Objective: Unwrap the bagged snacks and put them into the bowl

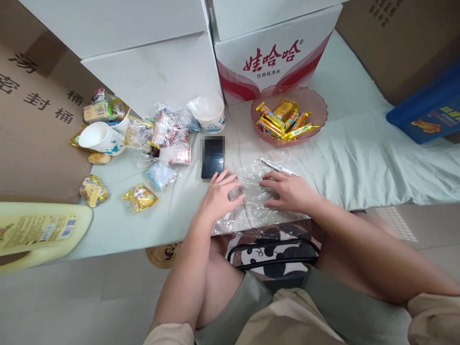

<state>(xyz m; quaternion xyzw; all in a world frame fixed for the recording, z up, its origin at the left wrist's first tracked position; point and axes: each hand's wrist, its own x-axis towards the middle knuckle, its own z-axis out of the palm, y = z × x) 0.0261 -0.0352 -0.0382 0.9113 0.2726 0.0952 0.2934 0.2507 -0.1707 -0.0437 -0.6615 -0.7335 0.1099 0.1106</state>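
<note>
A clear plastic bag [253,191] lies spread on the pale green cloth before me, crinkled and see-through. My left hand [221,195] rests on its left side with the fingers apart, the fingertips close to the lower end of a dark phone [212,160]. On the bag's right side lies my right hand [285,191], its fingers spread and pointing left. Just beyond that hand is a thin white pen-like item [275,166]. Behind it stands a pink ribbed bowl [264,136] with several yellow-wrapped snack bars [285,120] in it.
To the left lie a heap of wrapped snacks [168,136], a paper cup [100,139] on its side and single snack packs [140,197]. Another paper cup [212,115] stands behind the phone. White cartons [273,57] line the back. A yellow jug [43,232] and blue container [427,108] flank the sides.
</note>
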